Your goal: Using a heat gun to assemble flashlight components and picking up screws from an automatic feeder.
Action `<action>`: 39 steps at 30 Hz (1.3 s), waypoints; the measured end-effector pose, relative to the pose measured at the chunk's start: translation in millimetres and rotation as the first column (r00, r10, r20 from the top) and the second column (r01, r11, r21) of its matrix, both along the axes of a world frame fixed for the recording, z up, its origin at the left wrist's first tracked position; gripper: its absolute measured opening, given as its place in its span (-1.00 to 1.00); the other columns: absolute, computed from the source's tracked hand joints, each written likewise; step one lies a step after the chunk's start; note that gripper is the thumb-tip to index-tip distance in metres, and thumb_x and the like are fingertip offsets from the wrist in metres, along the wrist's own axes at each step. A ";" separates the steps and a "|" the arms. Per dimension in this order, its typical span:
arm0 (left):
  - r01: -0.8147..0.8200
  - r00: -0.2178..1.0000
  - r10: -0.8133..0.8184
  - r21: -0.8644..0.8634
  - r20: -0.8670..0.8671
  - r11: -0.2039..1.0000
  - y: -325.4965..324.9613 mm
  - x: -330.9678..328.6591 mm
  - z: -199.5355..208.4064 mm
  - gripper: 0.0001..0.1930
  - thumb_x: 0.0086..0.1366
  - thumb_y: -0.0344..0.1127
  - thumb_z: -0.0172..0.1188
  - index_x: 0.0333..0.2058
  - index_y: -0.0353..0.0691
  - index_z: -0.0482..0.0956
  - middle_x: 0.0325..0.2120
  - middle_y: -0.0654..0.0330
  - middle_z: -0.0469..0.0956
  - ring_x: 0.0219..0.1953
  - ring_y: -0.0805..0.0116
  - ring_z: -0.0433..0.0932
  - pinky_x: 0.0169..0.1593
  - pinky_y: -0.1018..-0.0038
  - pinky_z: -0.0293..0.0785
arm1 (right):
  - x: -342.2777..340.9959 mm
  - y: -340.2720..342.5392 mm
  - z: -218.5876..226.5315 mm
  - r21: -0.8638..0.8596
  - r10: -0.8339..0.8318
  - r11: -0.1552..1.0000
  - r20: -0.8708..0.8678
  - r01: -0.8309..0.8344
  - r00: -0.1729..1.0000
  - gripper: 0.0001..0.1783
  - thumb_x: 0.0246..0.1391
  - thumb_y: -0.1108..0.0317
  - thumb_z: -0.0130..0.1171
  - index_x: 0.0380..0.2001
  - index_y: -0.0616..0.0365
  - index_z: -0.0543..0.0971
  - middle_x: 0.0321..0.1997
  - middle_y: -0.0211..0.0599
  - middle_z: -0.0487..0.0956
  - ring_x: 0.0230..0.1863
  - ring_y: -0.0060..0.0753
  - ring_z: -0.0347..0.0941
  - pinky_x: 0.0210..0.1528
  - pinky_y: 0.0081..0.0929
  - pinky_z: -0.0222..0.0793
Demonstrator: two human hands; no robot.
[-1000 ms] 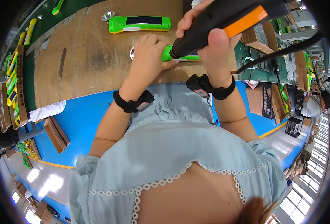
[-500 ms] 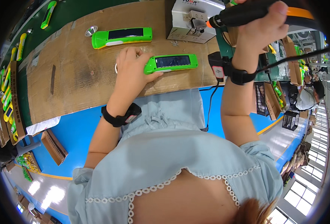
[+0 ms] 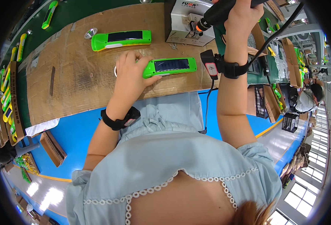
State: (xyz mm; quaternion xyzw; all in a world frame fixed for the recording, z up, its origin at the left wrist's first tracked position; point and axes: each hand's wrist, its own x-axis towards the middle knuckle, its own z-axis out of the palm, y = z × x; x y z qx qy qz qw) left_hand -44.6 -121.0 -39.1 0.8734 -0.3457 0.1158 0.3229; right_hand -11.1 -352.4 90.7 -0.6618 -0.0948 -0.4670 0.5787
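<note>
My left hand point(image 3: 131, 70) is wrapped round the head end of a green flashlight point(image 3: 175, 65) with a dark solar panel, which lies on the cardboard. Its fingers hide most of that end; a white rim shows beside them. My right hand point(image 3: 244, 15) grips a black electric screwdriver point(image 3: 218, 15) at the top edge. The orange-ringed tip of the driver is at the metal outlet of a grey screw feeder point(image 3: 180, 23). Whether a screw sits on the tip is too small to tell. A second green flashlight point(image 3: 122, 38) lies beyond my left hand, a shiny reflector cup point(image 3: 91, 33) beside it.
Loose screws point(image 3: 173, 46) lie in front of the feeder. At the left a carton point(image 3: 17, 108) is full of green and yellow flashlights. A black cable point(image 3: 278, 32) arcs over the right side. Cardboard point(image 3: 75, 82) covers the green bench, with a dark strip point(image 3: 52, 80) on it.
My right hand has brought the screwdriver left and down, so its tip has come to the feeder's outlet. The left hand and its flashlight have stayed nearly still.
</note>
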 end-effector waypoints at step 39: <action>0.039 0.996 -0.036 -0.033 0.082 0.999 14.0 -29.9 -9.8 -0.41 -0.19 -0.39 0.36 -0.09 -0.22 0.36 -0.14 0.06 0.25 0.02 0.03 0.23 0.11 0.10 0.13 | -45.2 80.2 -32.2 0.202 0.470 0.880 -0.229 -0.431 0.852 -0.29 -0.05 -0.33 -0.03 -0.21 0.17 0.38 -0.51 -0.19 0.43 -0.55 -0.26 0.38 -0.45 -0.37 0.37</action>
